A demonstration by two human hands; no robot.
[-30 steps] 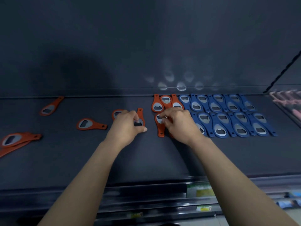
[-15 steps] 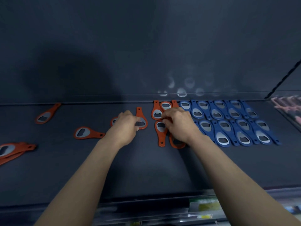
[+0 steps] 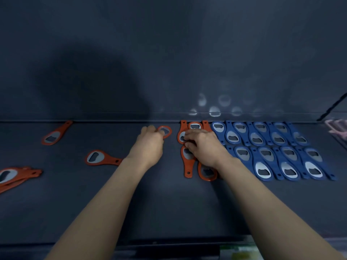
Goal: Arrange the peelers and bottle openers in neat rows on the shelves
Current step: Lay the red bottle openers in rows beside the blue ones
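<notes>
On a dark shelf (image 3: 169, 207), blue bottle openers (image 3: 266, 149) lie in two neat rows at the right. Left of them, several orange bottle openers (image 3: 185, 166) form the start of two rows. My right hand (image 3: 204, 145) rests flat on these orange ones, pressing them against the blue rows. My left hand (image 3: 148, 145) grips one orange bottle opener (image 3: 165, 131) by its handle, its ring end pointing toward the back wall, left of the orange rows.
Loose orange openers lie scattered to the left: one near the back wall (image 3: 54, 134), one mid-shelf (image 3: 101, 158), a small pile at the left edge (image 3: 15, 177). Pink items (image 3: 338, 128) sit at the far right. Price labels (image 3: 238, 252) line the shelf's front edge.
My left hand has carried its orange opener back toward the wall and turned it. My right hand shifted slightly back over the orange rows.
</notes>
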